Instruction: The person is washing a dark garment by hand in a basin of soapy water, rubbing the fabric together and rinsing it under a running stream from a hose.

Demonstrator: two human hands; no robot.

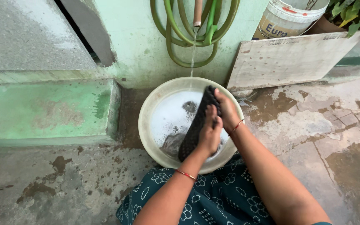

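Dark cloth [196, 125] lay stretched across the soapy basin [146, 125] at frame centre, under the tap's thin stream [193, 54], so suds stayed inside. Left hand [209, 133] pressed its lower part; right hand [226, 111] gripped the upper end.

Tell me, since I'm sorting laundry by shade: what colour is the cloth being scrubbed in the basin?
Dark, near black, with a small raised texture; head view shows the cloth.

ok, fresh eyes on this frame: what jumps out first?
Both hands, left hand and right hand, grip a dark textured cloth over a pale round basin of soapy water, centre frame. A thin stream of water falls into it from a tap amid the coiled green hose above.
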